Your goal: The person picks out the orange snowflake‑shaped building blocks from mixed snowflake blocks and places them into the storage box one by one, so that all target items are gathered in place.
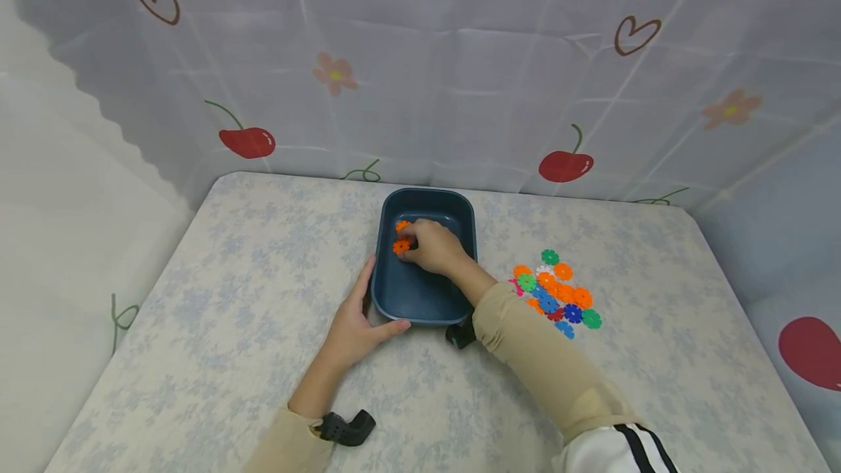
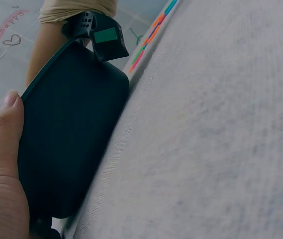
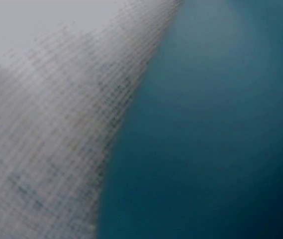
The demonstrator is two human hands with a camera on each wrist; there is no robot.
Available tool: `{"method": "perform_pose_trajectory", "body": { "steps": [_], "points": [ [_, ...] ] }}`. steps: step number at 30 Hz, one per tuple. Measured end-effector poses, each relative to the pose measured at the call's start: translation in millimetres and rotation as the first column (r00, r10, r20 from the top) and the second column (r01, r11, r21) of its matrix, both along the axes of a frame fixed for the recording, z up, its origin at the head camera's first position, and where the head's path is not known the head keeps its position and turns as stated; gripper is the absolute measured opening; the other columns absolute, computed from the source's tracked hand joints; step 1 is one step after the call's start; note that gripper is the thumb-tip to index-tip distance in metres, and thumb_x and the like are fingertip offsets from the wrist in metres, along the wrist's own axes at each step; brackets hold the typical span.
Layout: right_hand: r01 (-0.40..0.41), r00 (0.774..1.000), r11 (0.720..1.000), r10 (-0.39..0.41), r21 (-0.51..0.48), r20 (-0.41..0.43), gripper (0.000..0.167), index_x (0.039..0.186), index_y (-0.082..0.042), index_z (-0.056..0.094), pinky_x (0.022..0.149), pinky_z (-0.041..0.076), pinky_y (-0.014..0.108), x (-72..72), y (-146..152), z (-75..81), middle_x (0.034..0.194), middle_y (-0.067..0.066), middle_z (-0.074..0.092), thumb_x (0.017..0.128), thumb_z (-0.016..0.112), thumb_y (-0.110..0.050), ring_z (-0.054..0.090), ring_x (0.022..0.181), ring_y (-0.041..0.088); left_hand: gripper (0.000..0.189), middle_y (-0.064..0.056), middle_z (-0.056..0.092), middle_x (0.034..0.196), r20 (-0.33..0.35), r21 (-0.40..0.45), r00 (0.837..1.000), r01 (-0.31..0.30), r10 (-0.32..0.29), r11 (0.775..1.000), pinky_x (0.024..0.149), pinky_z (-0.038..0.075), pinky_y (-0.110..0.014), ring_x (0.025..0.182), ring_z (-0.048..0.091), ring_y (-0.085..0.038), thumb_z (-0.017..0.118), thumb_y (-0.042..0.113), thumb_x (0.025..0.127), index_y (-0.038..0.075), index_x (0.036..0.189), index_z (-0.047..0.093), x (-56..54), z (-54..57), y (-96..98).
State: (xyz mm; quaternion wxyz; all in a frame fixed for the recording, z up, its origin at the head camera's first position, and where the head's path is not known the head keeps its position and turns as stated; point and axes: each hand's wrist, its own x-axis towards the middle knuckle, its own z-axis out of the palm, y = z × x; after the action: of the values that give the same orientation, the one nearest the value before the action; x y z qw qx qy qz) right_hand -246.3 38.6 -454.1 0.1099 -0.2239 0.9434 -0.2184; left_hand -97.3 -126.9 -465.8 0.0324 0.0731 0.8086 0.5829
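Note:
A dark blue rectangular tray (image 1: 423, 305) sits on the table, and two orange snowflake-shaped plastic discs show inside it. My right hand (image 1: 434, 247) reaches in over the right wall and pinches the nearer orange disc (image 1: 401, 247) between thumb and fingers. The other orange disc (image 1: 403, 226) lies just beyond, at the fingertips. Against the near left corner rests my left hand (image 1: 351, 331), its fingers straight along the left wall and its thumb along the front. The left wrist view shows that thumb (image 2: 4, 134) lying against the tray's outer wall (image 2: 71, 134).
Right of the tray lies a loose pile of flower-edged discs (image 1: 558, 294) in orange, blue, green and other colours. The table (image 1: 197, 327) has a pale floral cloth. Behind it hangs a printed curtain (image 1: 420, 79). Each wrist carries a black camera (image 1: 347, 428).

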Motion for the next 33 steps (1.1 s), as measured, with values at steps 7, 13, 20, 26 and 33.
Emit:
{"method": "perform_pose_trajectory", "body": {
  "steps": [7, 13, 20, 26, 33],
  "points": [
    [-0.018, 1.0, 1.0, 0.018, -0.005, 0.008, 0.038, 0.127, -0.02, 0.07, 0.088, 0.054, 0.039, 1.4, 0, -1.4, 0.121, 0.005, 0.063, 0.091, 0.074, -0.028, 0.061, 0.103, 0.021, 0.112, -0.003, 0.013, 0.167, 0.0, 0.002, 1.0, -0.005, 0.005, 1.0, 0.123, 0.024, -0.045, 0.154, 0.017, -0.022, 0.085, 0.021, 0.079, 0.02, 0.162, 0.01, 0.0, 1.4, 0.8],
    [-0.023, 1.0, 1.0, 0.023, 0.012, 0.009, 0.04, 0.131, -0.021, 0.068, 0.077, 0.053, 0.034, 2.9, 0, -0.5, 0.113, 0.004, 0.064, 0.092, 0.072, -0.027, 0.06, 0.091, 0.017, 0.111, -0.005, 0.014, 0.167, 0.011, -0.005, 1.0, -0.017, 0.017, 1.0, 0.123, 0.025, -0.045, 0.153, 0.018, -0.023, 0.085, 0.02, 0.079, 0.016, 0.161, 0.011, 0.5, 2.4, 1.3],
    [-0.048, 0.998, 0.999, 0.049, 0.012, -0.051, 0.041, 0.132, -0.021, 0.066, 0.068, 0.05, 0.029, 6.6, 3, 12.2, 0.105, 0.002, 0.065, 0.092, 0.071, -0.027, 0.059, 0.084, 0.014, 0.112, -0.003, 0.012, 0.167, 0.008, 0.021, 1.0, -0.015, 0.015, 1.0, 0.123, 0.023, -0.046, 0.154, 0.017, -0.023, 0.086, 0.019, 0.079, 0.019, 0.162, 0.01, -1.4, -8.1, 1.7],
    [-0.06, 0.992, 0.996, 0.052, -0.063, -0.116, 0.037, 0.13, -0.019, 0.067, 0.06, 0.046, 0.026, 13.7, 19, 35.9, 0.096, -0.002, 0.063, 0.094, 0.07, -0.029, 0.055, 0.072, 0.012, 0.115, 0.008, 0.011, 0.166, -0.034, -0.006, 0.999, -0.028, 0.028, 1.0, 0.123, 0.025, -0.045, 0.153, 0.018, -0.017, 0.087, 0.031, 0.078, 0.03, 0.161, 0.008, -8.4, -35.8, -0.6],
    [-0.009, 0.986, 0.988, -0.017, -0.156, -0.167, 0.036, 0.128, -0.02, 0.067, 0.06, 0.045, 0.029, 30.5, 59, 68.7, 0.093, -0.003, 0.06, 0.094, 0.07, -0.031, 0.051, 0.07, 0.016, 0.115, 0.005, 0.012, 0.167, -0.027, -0.002, 0.999, -0.028, 0.027, 1.0, 0.123, 0.026, -0.047, 0.153, 0.019, -0.019, 0.087, 0.033, 0.077, 0.028, 0.161, 0.008, -9.3, -39.2, -1.8]
  ]
}}
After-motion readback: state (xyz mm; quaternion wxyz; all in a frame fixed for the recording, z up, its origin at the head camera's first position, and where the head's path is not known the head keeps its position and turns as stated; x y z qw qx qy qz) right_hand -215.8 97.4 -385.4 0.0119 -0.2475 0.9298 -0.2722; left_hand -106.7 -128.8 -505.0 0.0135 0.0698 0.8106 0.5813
